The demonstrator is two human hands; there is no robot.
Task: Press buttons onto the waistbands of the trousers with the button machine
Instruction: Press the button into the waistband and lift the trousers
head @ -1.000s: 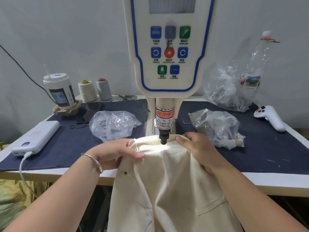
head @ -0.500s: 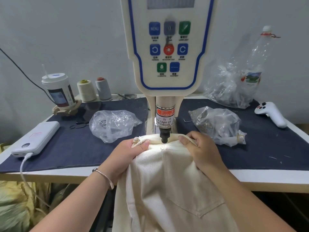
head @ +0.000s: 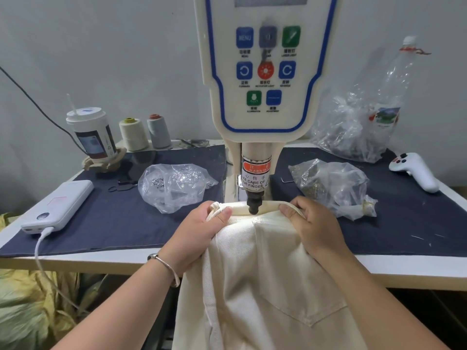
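Cream trousers (head: 265, 274) hang over the table's front edge, their waistband (head: 240, 209) lying under the black punch tip (head: 253, 207) of the button machine (head: 265, 72). My left hand (head: 199, 233) grips the waistband just left of the punch, thumb on top. My right hand (head: 313, 223) grips the waistband just right of the punch. A back pocket shows lower on the cloth. Whatever lies under the punch is hidden.
A dark blue mat (head: 121, 218) covers the table. Left of the machine lie a clear bag of small metal parts (head: 174, 185), a white power bank (head: 58, 205), a cup (head: 92, 135) and two thread cones (head: 145, 133). Right: two plastic bags (head: 333, 188), a bottle (head: 394, 97), a white controller (head: 414, 170).
My left hand has shifted its grip from below the waistband to its top edge beside the punch. The trousers have been pulled up so the back pocket shows.
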